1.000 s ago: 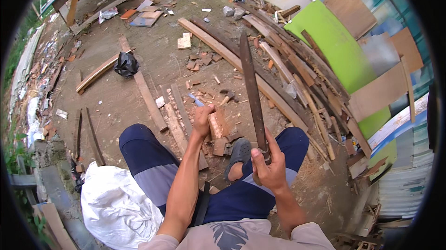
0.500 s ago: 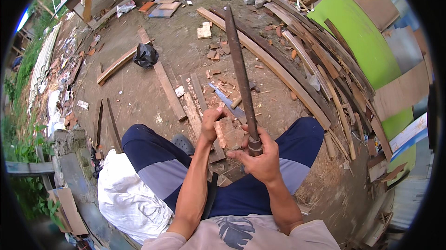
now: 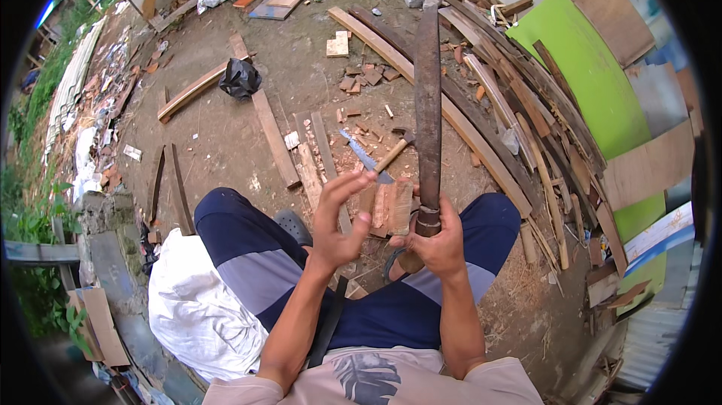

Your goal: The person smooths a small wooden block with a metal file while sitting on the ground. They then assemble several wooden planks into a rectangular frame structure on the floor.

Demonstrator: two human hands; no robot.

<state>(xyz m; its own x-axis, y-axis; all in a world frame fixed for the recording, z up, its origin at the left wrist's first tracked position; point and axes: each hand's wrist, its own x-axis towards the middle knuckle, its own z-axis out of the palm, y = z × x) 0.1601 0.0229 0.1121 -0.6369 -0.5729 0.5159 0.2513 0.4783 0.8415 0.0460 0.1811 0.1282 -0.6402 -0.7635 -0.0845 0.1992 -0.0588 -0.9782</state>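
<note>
My right hand (image 3: 438,243) is wrapped round the handle of a machete (image 3: 428,112), whose long, dark, rusty blade points away from me. Just left of its base is a rough-cut wood block (image 3: 391,208) with a pale, chipped face. The right thumb lies at the block's lower edge; whether it bears the block is unclear. My left hand (image 3: 340,217) has its fingers spread, holding nothing, close to the block's left side. On the ground beyond lie a hammer (image 3: 392,155) with a wooden handle and a saw (image 3: 356,148) with a bluish blade, partly overlapped by my fingers.
Long planks (image 3: 466,130) and a pile of scrap timber (image 3: 526,104) line the right side, beside a green panel (image 3: 583,66). Loose boards (image 3: 272,134), a black plastic bag (image 3: 240,78) and wood chips lie ahead. A white sack (image 3: 199,315) is by my left leg.
My left hand has let go of the wood block and opened. The machete has swung right, its blade turned to show a broader side. The block has shifted right.
</note>
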